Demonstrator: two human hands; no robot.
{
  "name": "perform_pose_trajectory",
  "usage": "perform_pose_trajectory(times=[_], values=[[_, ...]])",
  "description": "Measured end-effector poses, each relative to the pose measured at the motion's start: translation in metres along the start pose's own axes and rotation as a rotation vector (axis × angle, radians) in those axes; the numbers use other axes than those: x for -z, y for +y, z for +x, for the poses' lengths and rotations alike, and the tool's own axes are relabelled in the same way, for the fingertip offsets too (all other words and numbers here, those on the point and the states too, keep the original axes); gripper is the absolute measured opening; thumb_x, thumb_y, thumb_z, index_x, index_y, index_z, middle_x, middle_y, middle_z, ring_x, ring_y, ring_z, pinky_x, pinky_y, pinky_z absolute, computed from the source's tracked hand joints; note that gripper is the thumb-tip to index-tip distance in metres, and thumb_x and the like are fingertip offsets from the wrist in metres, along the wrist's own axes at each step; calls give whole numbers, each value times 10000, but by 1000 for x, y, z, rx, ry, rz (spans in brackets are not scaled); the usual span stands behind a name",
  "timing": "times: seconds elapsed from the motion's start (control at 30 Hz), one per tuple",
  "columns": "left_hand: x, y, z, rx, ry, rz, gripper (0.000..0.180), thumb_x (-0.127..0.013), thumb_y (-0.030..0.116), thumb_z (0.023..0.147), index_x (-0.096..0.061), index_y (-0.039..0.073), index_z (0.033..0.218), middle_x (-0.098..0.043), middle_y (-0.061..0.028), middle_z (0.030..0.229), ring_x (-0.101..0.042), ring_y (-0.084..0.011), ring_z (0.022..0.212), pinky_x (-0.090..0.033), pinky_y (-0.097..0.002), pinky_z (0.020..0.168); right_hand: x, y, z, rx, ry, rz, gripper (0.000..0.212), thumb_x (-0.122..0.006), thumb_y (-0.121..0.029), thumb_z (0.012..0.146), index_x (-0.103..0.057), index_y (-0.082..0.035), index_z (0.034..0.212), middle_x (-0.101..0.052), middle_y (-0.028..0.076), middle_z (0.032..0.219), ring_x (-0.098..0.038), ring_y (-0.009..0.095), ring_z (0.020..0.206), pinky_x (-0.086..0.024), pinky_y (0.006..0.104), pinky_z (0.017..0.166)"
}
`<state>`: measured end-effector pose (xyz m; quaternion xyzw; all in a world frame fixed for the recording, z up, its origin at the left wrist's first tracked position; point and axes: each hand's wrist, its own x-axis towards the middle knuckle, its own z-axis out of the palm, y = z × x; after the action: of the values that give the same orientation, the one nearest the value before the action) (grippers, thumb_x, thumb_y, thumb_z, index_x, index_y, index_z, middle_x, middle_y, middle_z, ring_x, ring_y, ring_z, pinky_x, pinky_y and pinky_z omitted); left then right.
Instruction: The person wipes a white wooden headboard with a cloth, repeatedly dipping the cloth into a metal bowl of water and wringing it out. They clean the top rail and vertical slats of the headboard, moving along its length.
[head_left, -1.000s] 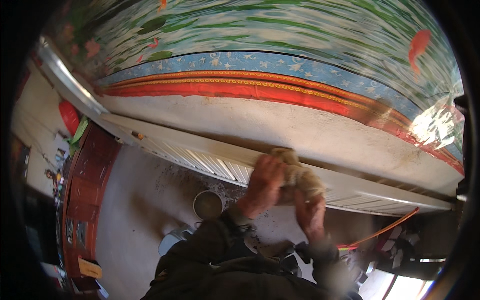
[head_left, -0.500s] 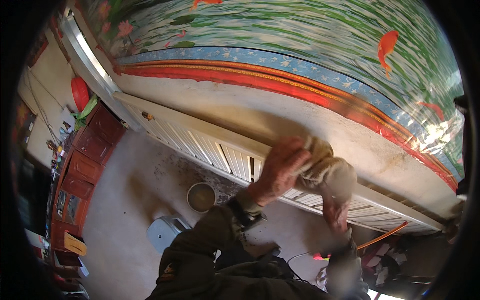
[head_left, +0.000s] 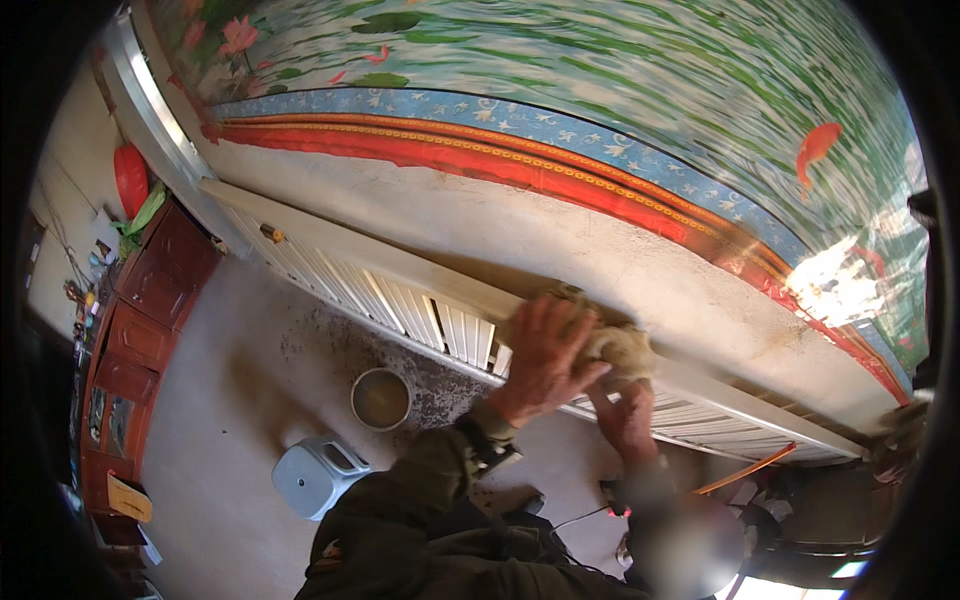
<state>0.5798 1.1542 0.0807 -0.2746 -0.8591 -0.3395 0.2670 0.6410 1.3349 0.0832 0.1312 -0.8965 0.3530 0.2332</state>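
A beige-brown cloth point(head_left: 625, 350), bunched up, rests on the top edge of the white slatted radiator point(head_left: 450, 280). My left hand point(head_left: 545, 355) lies over the cloth's left part, its fingers laid along the fabric and its thumb pointing right; some cloth shows past the fingertips. From below, my right hand point(head_left: 628, 415) grips the other end, with several of its fingers hidden by the folds. The two hands are close together, the left thumb almost touching the right hand.
A round bucket point(head_left: 381, 399) with murky liquid stands on the floor, dark dirt around it. Left of my body is a light-blue plastic stool point(head_left: 318, 477). Reddish-brown cabinets point(head_left: 145, 335) line the left side. An orange hose point(head_left: 745, 469) runs near the radiator's right end.
Both hands have moved left with the cloth, and the left hand now lies flatter over it. The right hand has come nearer to the left. My view has shifted slightly.
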Motion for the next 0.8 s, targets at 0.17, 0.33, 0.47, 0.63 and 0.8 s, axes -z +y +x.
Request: perform_pose_trajectory(times=[0.17,0.33,0.47,0.63,0.8], values=[[-37,49,9,-104,-42,-39,557,-832,375,788,-675,85,1236,-516,-190,1329,-450,-418,1300,-355,-649,1084,78,25,-28,-158,-163,-21,238,-853,-79,820,-789,-12,1039,-762,194,1122,-714,360,1086,-527,453,979],[-50,48,8,-142,-7,-139,386,-833,309,753,-714,109,1061,-580,-146,1273,-508,-387,1257,-397,-619,1065,113,29,-36,-368,-16,-61,99,-752,-16,896,-734,61,956,-770,164,959,-717,237,890,-540,363,827],[-20,7,-2,-139,92,-172,358,-827,286,736,-702,117,1026,-578,-128,1244,-514,-362,1219,-400,-582,1038,99,27,-24,-343,99,-48,84,-701,-30,969,-718,47,940,-760,158,963,-706,232,898,-539,356,832],[45,-93,-16,2,234,45,367,-803,258,647,-697,117,968,-570,-92,1074,-534,-349,1125,-404,-552,935,70,37,-8,-202,87,-75,80,-677,-30,979,-713,39,994,-741,149,966,-694,236,896,-535,355,819],[114,-203,-43,69,450,93,591,-713,-21,814,-668,86,1393,-525,-156,1500,-445,-385,1443,-370,-496,1214,50,48,0,-37,45,-32,67,-660,-23,966,-695,24,934,-700,125,899,-638,222,814,-503,342,745]])
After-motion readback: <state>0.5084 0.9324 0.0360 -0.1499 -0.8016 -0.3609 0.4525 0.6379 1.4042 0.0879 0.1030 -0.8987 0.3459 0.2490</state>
